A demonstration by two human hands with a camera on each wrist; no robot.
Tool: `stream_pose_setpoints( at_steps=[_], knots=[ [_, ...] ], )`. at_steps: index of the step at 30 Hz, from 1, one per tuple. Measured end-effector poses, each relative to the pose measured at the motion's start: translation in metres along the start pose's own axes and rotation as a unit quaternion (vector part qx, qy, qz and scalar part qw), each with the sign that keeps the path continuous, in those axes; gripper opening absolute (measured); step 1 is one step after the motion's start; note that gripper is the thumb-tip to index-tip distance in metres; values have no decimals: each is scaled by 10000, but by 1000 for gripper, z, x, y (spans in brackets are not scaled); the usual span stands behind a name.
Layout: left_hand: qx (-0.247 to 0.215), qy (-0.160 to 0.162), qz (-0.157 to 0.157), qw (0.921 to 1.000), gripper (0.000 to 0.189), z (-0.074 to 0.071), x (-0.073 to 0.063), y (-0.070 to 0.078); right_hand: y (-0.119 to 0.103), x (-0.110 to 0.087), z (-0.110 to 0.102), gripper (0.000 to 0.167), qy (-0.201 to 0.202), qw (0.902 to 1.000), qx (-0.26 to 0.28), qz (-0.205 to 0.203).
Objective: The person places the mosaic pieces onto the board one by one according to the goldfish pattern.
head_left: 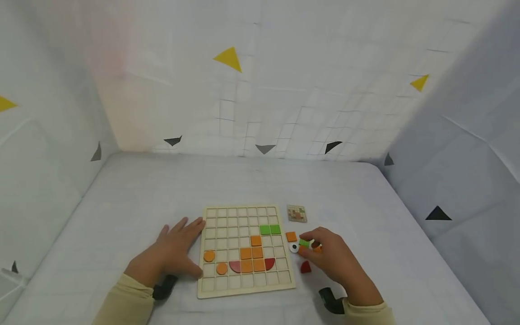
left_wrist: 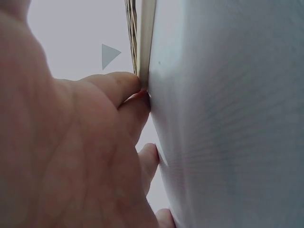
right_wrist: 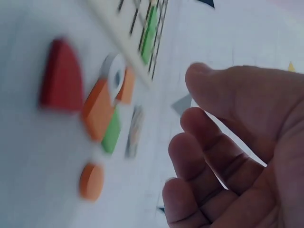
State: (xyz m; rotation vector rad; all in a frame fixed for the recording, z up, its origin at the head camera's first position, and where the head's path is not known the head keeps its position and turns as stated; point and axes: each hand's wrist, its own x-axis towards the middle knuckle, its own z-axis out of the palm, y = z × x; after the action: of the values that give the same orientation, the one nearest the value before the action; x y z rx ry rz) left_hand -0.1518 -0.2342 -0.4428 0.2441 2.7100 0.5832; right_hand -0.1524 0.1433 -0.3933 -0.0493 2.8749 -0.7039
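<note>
Currently I see the left hand (head_left: 170,250), spread, touching the board (head_left: 232,232). At right, the relaxed, empty right hand (head_left: 330,257) hovers near loose tiles (head_left: 291,236).

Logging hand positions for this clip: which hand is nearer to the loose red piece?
Right. The right hand is close beside the loose red piece; the left hand is across the board, at its left edge.

A lab-style booth, by all appearances: creased white sheeting (head_left: 304,58) walls three sides of a white-covered tabletop (head_left: 243,180). Flat yellow triangles (head_left: 230,58) and black triangles (head_left: 438,214) mark the sheeting, and black, curved wrist-worn devices (head_left: 334,305) show at both of a person's cuffs (head_left: 367,313).
</note>
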Motion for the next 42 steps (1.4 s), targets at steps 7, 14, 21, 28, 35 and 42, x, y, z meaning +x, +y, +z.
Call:
stream_pose_setpoints(
  at_steps=[7,14,21,28,35,42],
  knots=[
    [-27,1,-81,10000,131,2,-1,-7,24,1,2,35,-77,9990,-3,445],
    [-20,-7,-124,9999,131,4,-1,-8,45,7,2,43,-201,9970,-74,739],
    [-42,25,-48,10000,131,4,0,-7,49,10,3,48,-238,9971,33,725],
    [-17,32,8,10000,130,5,2,-5,51,17,8,51,-302,9964,-102,783],
    [-85,8,-29,10000,132,2,2,-3,41,17,9,49,-205,9980,-74,588],
    [-105,9,2,9999,131,0,0,-1,11,19,18,48,-424,9980,214,409]
  ],
)
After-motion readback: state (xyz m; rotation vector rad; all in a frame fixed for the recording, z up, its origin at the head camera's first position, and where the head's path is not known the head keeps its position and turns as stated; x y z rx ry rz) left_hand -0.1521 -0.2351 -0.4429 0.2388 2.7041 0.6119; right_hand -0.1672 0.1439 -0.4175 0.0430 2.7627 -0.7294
